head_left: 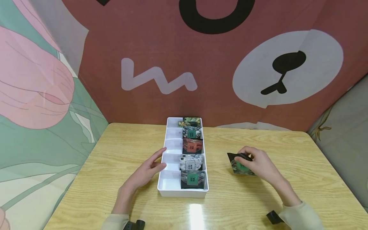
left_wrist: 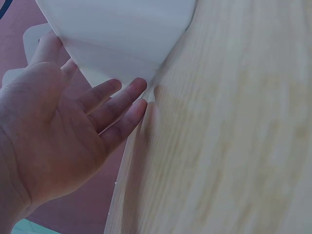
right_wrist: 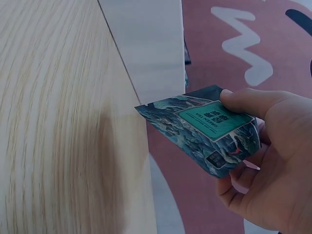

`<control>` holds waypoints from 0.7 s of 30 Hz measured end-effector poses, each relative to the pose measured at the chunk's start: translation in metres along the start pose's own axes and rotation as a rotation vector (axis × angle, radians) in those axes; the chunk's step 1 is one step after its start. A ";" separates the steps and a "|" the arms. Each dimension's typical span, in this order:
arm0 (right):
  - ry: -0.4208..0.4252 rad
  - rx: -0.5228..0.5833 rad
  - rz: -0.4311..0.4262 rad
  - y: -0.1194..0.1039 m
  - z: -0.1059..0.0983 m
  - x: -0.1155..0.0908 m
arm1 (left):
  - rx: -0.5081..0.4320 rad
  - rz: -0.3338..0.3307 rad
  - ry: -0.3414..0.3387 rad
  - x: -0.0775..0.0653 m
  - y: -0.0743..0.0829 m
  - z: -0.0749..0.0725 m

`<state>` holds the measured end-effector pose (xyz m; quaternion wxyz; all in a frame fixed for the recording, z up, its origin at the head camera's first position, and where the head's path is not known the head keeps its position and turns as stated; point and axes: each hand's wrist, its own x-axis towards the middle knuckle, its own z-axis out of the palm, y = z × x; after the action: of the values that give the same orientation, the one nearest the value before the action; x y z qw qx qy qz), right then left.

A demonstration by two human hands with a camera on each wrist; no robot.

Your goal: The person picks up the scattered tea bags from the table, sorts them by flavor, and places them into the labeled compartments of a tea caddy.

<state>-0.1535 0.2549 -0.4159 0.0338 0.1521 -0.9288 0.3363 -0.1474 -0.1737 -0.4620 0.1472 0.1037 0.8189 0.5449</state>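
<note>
My right hand [head_left: 257, 163] pinches a green tea sachet [right_wrist: 204, 126] between thumb and fingers, held over the table right of the box; its green label faces the right wrist camera. A long white divided box [head_left: 169, 183] stands in the middle of the table. My left hand [head_left: 145, 172] is at the box's left side, fingers extended, with index finger and thumb tips right at the rim. In the left wrist view the other fingers [left_wrist: 119, 105] spread beside the box wall. Along the box's right half sit a green-label sachet [head_left: 192, 179], a white one [head_left: 190, 163] and a red one [head_left: 192, 146].
Farther back in the box lie another green-label sachet [head_left: 191, 132] and yellow-green packets [head_left: 189, 122]. The wooden table [head_left: 115, 153] ends at a printed cloth backdrop [head_left: 143, 105]. Black wrist straps show at both sleeves.
</note>
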 end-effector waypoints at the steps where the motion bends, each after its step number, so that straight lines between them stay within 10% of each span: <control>1: 0.003 -0.002 -0.008 -0.002 0.000 0.000 | -0.001 0.000 0.000 0.000 0.000 0.000; 21: 0.009 0.012 -0.101 -0.032 0.004 -0.002 | -0.003 0.012 -0.003 0.000 -0.001 0.000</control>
<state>-0.1412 0.2296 -0.4001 0.0542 0.1974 -0.9177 0.3403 -0.1477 -0.1740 -0.4630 0.1455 0.1092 0.8174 0.5466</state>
